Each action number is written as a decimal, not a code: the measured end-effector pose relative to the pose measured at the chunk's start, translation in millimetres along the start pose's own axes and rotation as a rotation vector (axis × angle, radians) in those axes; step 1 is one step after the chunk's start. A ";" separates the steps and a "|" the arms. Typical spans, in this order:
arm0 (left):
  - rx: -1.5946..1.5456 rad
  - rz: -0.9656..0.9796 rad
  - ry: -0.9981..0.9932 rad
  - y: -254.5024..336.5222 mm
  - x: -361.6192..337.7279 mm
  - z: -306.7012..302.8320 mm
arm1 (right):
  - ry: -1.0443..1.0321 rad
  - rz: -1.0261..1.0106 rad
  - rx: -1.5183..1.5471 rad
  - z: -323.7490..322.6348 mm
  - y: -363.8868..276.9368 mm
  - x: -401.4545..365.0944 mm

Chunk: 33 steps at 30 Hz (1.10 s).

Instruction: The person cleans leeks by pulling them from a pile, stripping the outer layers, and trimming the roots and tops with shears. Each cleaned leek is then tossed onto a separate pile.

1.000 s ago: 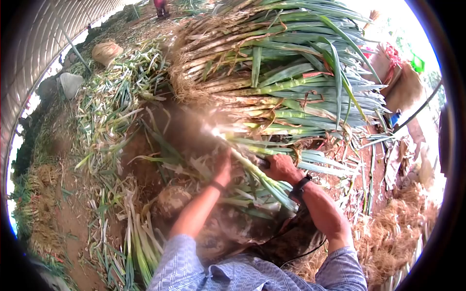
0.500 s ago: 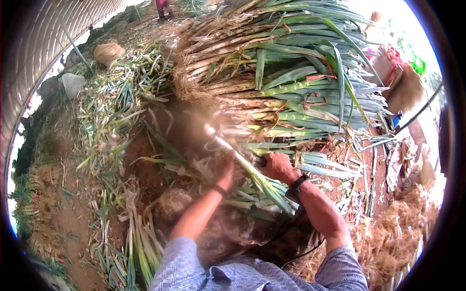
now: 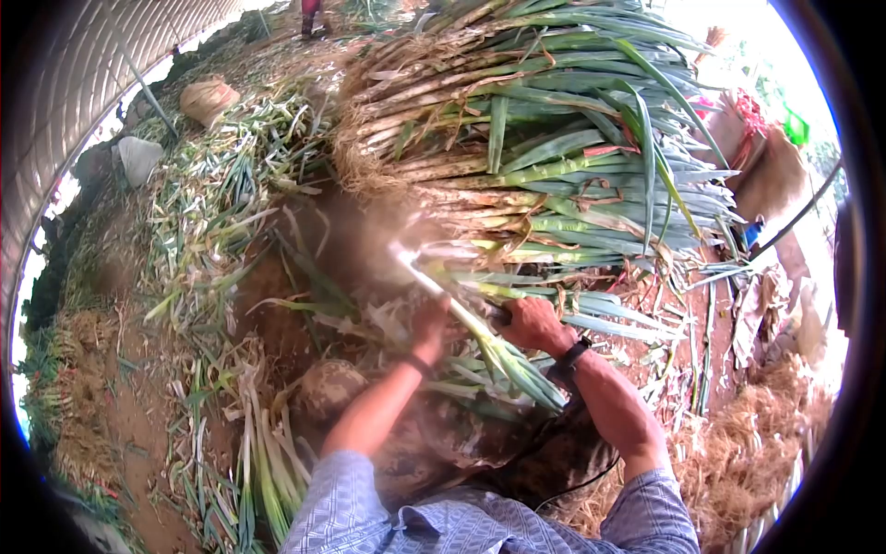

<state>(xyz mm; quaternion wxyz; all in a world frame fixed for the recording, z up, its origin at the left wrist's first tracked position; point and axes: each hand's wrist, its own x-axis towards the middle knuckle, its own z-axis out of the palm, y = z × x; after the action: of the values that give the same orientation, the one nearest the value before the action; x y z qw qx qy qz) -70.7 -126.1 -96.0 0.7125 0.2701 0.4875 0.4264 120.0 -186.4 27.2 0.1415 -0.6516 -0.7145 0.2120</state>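
My left hand (image 3: 430,328) is closed around a long green onion (image 3: 472,325), slanting with its white root end up to the left and its green leaves down to the right. The root end lies in a smeared, dusty patch. Just right of the stalk, my right hand (image 3: 535,325) is wrapped round a dark tool (image 3: 499,316); only a short piece shows, and its kind is hidden. Beyond both hands lies a big pile of green onions (image 3: 554,138), roots to the left. Several peeled-looking onions (image 3: 268,462) rest at the lower left.
Stripped leaves and peelings (image 3: 240,185) cover the ground at left. A tan sack (image 3: 209,100) stands behind them. Brown fibrous root waste (image 3: 738,452) lies at lower right. Another person's legs (image 3: 311,17) show at the far top. A dark pole (image 3: 798,212) slants at right.
The held onion has shifted slightly down and to the right, its leaf ends lower. My hands are nearly where they were; the right has moved a little lower.
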 end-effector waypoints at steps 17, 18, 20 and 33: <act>0.045 0.042 -0.043 -9.0 -11.1 -2.9 | -0.032 -0.034 -0.060 9.2 -3.2 3.1; 0.070 0.033 -0.033 -9.6 -10.0 -3.9 | -0.026 -0.022 -0.052 6.2 -4.0 2.2; 0.090 0.067 0.021 -6.3 -3.0 -9.3 | 0.036 -0.094 -0.004 -0.5 -6.8 -4.7; -0.398 0.311 0.067 86.1 28.8 -77.5 | 0.094 -0.243 -0.114 7.1 52.7 -52.3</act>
<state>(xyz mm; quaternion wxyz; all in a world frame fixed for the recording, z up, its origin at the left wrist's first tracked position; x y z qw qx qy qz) -167.4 -61.2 -69.8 0.6607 0.1819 0.3698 0.6274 168.3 -235.8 -0.7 0.1623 -0.5766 -0.7915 0.1219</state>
